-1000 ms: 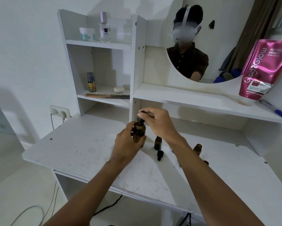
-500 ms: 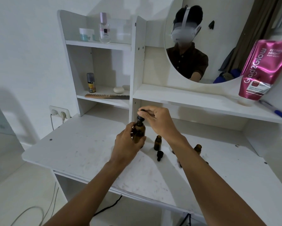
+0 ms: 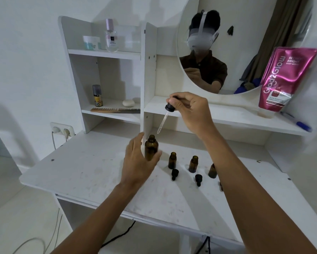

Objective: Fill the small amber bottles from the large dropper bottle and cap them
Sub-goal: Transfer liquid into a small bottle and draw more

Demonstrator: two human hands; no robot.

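A scuffed white dressing table [image 3: 80,171] stands against a white wall [image 3: 25,70], with a round mirror [image 3: 245,43] at 1 o'clock and a pink pouch [image 3: 282,77] at 2 o'clock. The right hand [image 3: 190,110] pinches the dropper [image 3: 164,118] by its top (glass tube slanting down). The tip hangs just off the open mouth of the large dropper bottle [image 3: 151,150], at its 1 o'clock. The left hand [image 3: 137,162], fingers straight and spread, cups that bottle with the thumb across its base. Small amber bottles [image 3: 172,160] stand at its 3 o'clock, caps [image 3: 174,174] lying beside.
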